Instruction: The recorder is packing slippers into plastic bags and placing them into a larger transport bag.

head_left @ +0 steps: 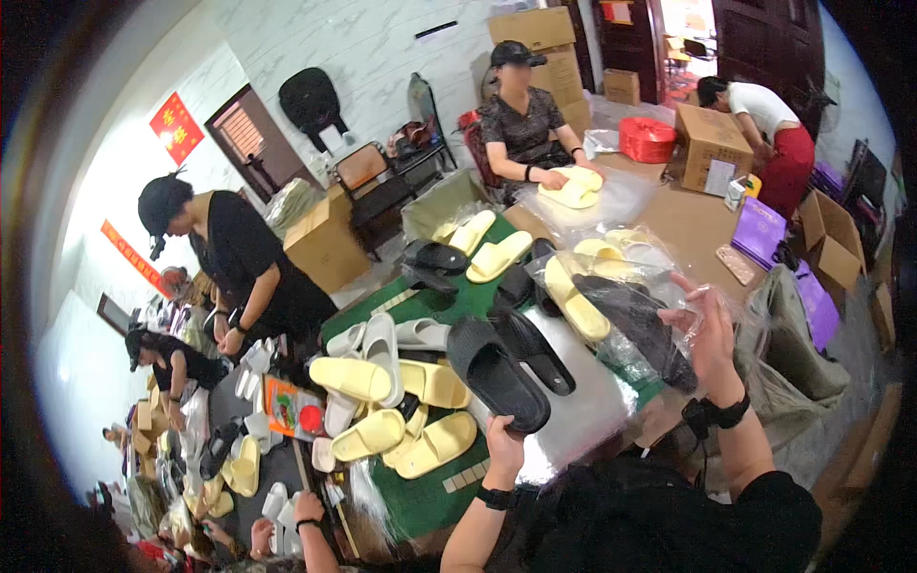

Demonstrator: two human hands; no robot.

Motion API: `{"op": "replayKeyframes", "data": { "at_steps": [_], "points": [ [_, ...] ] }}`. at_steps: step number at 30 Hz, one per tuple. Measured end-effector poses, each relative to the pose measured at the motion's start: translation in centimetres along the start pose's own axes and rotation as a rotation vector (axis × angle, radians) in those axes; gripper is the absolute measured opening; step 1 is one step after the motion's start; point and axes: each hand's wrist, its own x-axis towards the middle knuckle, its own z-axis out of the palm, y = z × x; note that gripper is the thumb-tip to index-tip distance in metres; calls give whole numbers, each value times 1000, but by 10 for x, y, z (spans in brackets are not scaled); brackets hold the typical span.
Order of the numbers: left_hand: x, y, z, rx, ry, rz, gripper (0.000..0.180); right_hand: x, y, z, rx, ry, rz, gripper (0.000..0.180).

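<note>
Nearest of all, the person's dark sleeves come up from the lower edge, and the left hand [503,441] has its fingers closed round the heel of a black slipper [497,372], lifting it just above the silvery sheet [583,406] on the table. To the right, the right hand [709,329] is raised with thumb and fingers pinching the mouth of a clear plastic bag [659,315]; the other fingers are spread loosely. A second black slipper [635,325] already sits inside that bag, toe pointing far and left. So one of the pair looks bagged and the one in the left hand is not yet in.

A lot seems left to do: on the green table [420,501], just left of the held slipper, lies a loose heap of yellow slippers [401,411] mixed with pale grey ones, and more black and yellow ones lie further away. Some yellow pairs near the far right already lie in clear bags [621,253].

At the far end, a seated person presses on a yellow pair; another on the left stands over the table, and a third bends at a cardboard box [712,143].
</note>
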Motion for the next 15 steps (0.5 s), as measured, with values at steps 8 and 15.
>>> {"op": "replayKeyframes", "data": {
  "at_steps": [8, 15],
  "points": [
    [2, -44, 2, 1108, 355, -139, 83, -28, -19, -49, -51, 309, -112, 29],
    [21, -86, 36, 1047, -123, -290, 63, -58, -38, -68, -55, 429, -84, 29]
  ]
}}
